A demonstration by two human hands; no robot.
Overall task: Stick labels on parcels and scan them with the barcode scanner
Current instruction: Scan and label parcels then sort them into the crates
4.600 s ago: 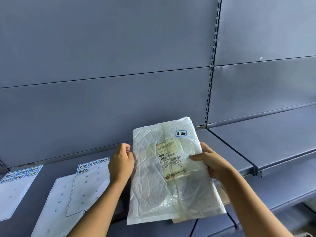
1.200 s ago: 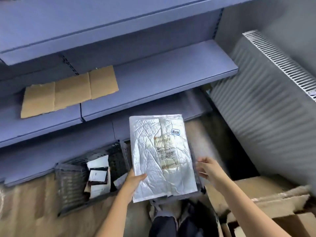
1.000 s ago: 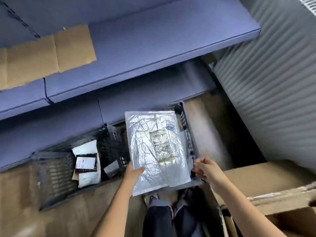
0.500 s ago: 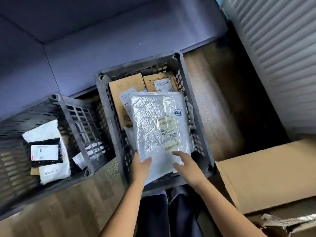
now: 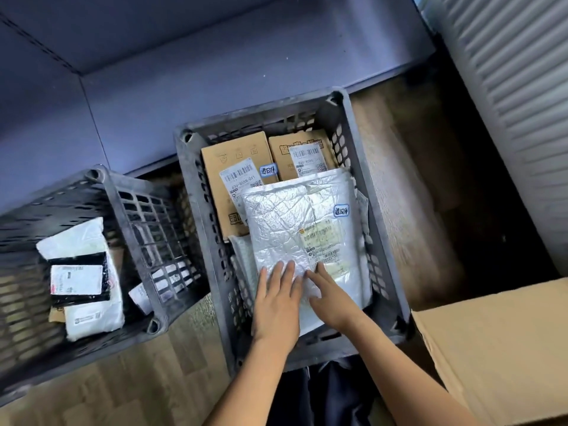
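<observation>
Parcel: silver, crinkled and padded; we log it lying flat, uppermost in the middle crate.
Markings: a small blue-edged sticker sits at its far right corner, and a pale shipping label right of centre.
Left hand: palm down on the parcel's near end, fingers straight, grasping nothing.
Right hand: flat just beside the left, fingertips at the shipping label's near edge, no grasp.
Hidden: the parcel covers the near parts of the left cardboard box and right cardboard box; our hands cover its near end.
Hard to read: we cannot make out the shipping label's print.
Cut off: the second crate with white bags, and the brown carton, run out of view.
</observation>
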